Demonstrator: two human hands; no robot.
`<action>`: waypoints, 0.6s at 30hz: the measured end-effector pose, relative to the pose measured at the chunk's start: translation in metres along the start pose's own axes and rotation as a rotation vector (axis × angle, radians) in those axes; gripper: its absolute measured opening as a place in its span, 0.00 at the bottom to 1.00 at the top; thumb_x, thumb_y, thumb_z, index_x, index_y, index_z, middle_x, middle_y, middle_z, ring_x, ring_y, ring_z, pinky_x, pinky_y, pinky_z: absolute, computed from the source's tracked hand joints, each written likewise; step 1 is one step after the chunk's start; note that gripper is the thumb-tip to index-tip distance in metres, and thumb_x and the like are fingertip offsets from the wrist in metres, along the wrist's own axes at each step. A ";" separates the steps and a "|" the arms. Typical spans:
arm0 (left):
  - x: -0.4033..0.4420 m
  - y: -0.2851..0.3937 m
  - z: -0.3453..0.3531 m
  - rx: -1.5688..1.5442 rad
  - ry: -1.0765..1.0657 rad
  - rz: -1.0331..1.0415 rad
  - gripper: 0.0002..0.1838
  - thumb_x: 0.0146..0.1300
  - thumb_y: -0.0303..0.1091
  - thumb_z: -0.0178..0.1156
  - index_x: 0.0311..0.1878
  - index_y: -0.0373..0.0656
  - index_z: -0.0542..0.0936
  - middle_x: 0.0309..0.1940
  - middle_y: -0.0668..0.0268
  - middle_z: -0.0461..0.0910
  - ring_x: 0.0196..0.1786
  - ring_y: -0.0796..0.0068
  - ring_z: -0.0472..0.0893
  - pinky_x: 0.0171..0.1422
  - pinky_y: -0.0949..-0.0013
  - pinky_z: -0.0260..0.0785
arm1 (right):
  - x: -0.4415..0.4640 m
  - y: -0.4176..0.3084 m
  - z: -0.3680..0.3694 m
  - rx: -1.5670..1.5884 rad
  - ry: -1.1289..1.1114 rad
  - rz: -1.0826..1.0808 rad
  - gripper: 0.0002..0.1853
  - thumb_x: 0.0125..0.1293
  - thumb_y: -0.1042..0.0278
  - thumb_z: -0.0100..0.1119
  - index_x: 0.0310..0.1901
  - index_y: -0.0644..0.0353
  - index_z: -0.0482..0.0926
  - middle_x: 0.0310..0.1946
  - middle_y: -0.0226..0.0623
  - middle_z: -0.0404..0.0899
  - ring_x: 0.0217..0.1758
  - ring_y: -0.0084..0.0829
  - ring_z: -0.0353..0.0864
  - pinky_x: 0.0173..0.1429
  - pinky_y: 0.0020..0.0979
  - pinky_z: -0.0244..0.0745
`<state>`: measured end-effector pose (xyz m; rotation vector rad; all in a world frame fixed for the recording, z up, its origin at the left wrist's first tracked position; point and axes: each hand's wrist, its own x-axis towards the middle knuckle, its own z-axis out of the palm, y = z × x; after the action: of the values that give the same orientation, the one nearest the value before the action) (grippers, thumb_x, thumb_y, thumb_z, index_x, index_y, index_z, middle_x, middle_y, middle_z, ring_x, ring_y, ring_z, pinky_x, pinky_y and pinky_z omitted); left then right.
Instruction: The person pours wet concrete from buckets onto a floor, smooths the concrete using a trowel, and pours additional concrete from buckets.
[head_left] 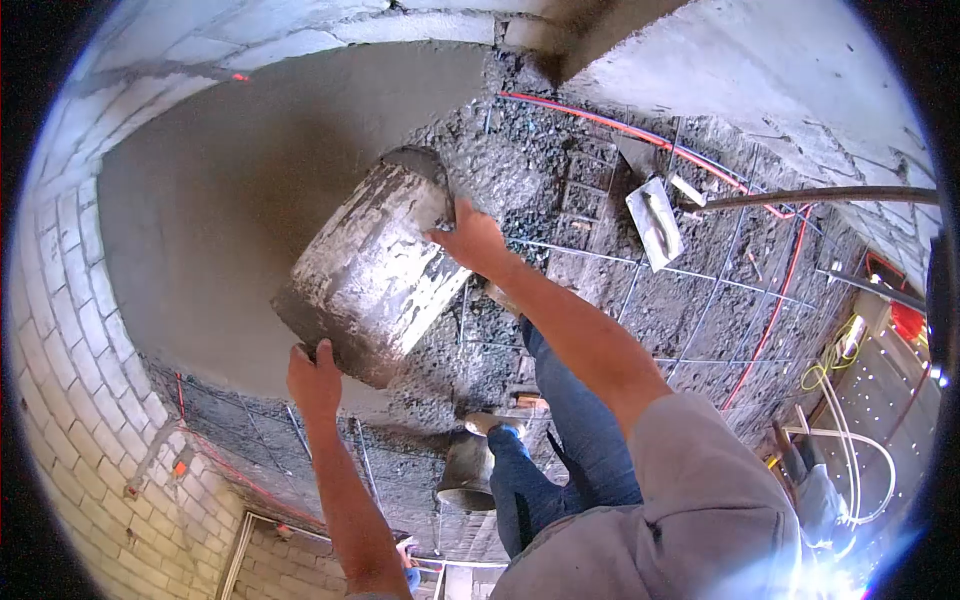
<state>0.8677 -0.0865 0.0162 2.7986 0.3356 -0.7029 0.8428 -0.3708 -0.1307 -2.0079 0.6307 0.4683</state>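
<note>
A large bucket (pixel 375 265), its side crusted with white and grey cement, lies tipped over in front of me between both hands. My left hand (pixel 315 382) is closed on its lower left end, thumb up. At its upper right end, my right hand (pixel 470 240) grips the edge. The bucket hangs over or rests on the boundary between smooth wet concrete (pixel 190 250) on the left and rough gravelly mix (pixel 480 160) on the right; I cannot tell whether it touches. Its mouth and contents are hidden from view.
A steel float (pixel 655 223) lies on the rebar mesh (pixel 600 255) at right. Red conduit (pixel 640 130) crosses the floor. Another bucket (pixel 467 470) stands by my feet. A dark hose or bar (pixel 820 197) juts in from the right. Block walls (pixel 90 330) enclose the floor.
</note>
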 end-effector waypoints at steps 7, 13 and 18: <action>-0.006 0.069 -0.046 0.270 0.040 0.121 0.23 0.61 0.40 0.57 0.47 0.25 0.72 0.37 0.38 0.77 0.43 0.38 0.76 0.46 0.48 0.67 | -0.009 0.005 0.005 0.202 0.076 0.061 0.37 0.50 0.39 0.65 0.46 0.67 0.68 0.32 0.56 0.79 0.39 0.57 0.79 0.44 0.47 0.73; 0.000 0.087 -0.049 0.383 0.168 0.291 0.21 0.63 0.41 0.54 0.46 0.29 0.72 0.36 0.42 0.77 0.41 0.38 0.76 0.45 0.47 0.66 | -0.022 0.022 0.030 0.246 0.095 0.116 0.36 0.51 0.39 0.65 0.43 0.69 0.67 0.32 0.60 0.77 0.40 0.56 0.79 0.42 0.46 0.73; 0.010 0.115 -0.055 0.447 0.087 0.287 0.19 0.61 0.37 0.56 0.46 0.27 0.72 0.38 0.42 0.76 0.44 0.40 0.75 0.48 0.48 0.66 | -0.019 0.030 0.032 0.284 0.062 0.192 0.36 0.52 0.40 0.64 0.41 0.71 0.66 0.32 0.62 0.77 0.40 0.58 0.79 0.43 0.48 0.72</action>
<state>0.9315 -0.1779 0.0781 3.2030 -0.2404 -0.6542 0.8076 -0.3510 -0.1555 -1.7058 0.8823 0.4058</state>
